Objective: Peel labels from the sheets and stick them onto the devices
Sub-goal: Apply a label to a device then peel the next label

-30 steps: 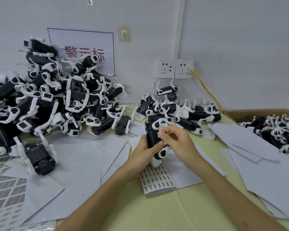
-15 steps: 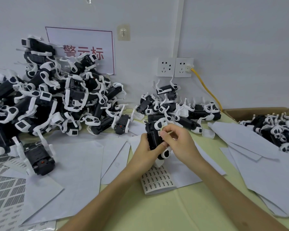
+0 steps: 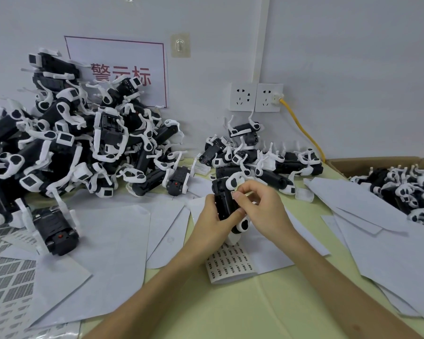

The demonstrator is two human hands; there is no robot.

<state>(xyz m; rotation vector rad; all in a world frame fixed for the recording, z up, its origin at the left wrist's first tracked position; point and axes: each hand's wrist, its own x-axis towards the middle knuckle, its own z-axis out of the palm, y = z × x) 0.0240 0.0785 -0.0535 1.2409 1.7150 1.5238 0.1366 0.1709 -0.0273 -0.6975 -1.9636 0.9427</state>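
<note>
My left hand [image 3: 212, 222] grips a black and white device [image 3: 227, 201] upright above the table's middle. My right hand [image 3: 262, 206] pinches a small white label [image 3: 233, 194] between thumb and forefinger against the device's right side. Just below the hands lies a label sheet [image 3: 230, 263] with rows of small printed labels. The device's lower white end [image 3: 241, 227] shows between my two hands.
A big heap of devices [image 3: 66, 143] fills the left against the wall, a smaller heap [image 3: 260, 162] sits behind my hands. One device [image 3: 55, 231] stands apart at left. A cardboard box [image 3: 367, 165] with devices is at right. Blank backing sheets [image 3: 377, 231] cover the table.
Both hands and the device have risen slightly. My right thumb has pressed the label closer onto the device's side.
</note>
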